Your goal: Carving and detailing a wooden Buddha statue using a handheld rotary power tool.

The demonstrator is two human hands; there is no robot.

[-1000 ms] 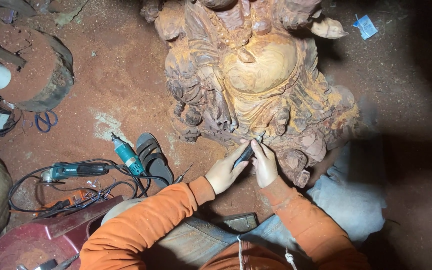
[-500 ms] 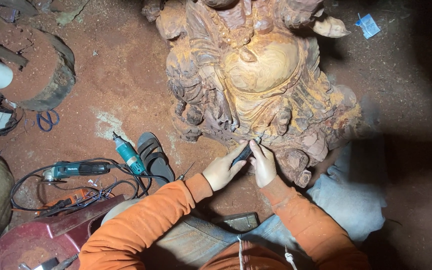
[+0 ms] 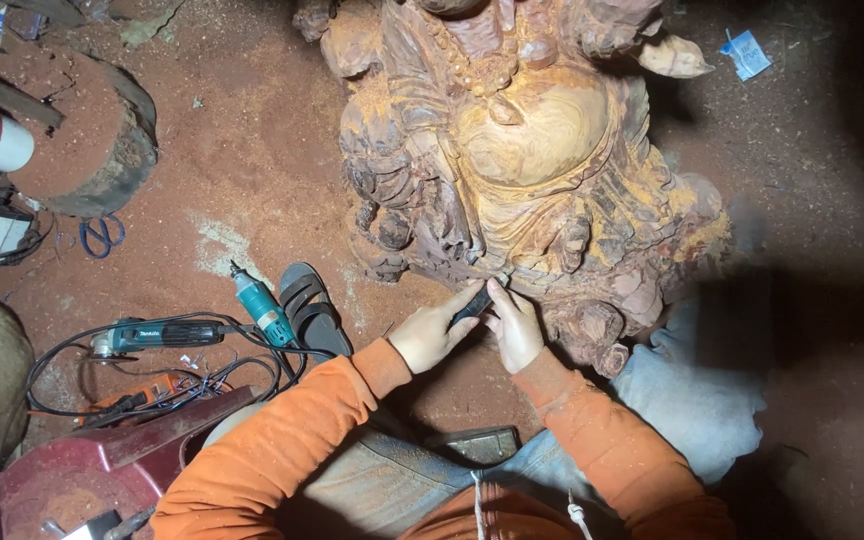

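While two teal power tools [image 3: 157,335] and a black sandal [image 3: 314,310] lie on red sawdust at the left, a person in orange sleeves works at the foot of a large wood carving [image 3: 522,160]. Left hand [image 3: 434,333] wraps its fingers around a dark tool [image 3: 474,303]; right hand [image 3: 515,327] presses closed fingers beside it, steadying the tip against the carving's lower edge.
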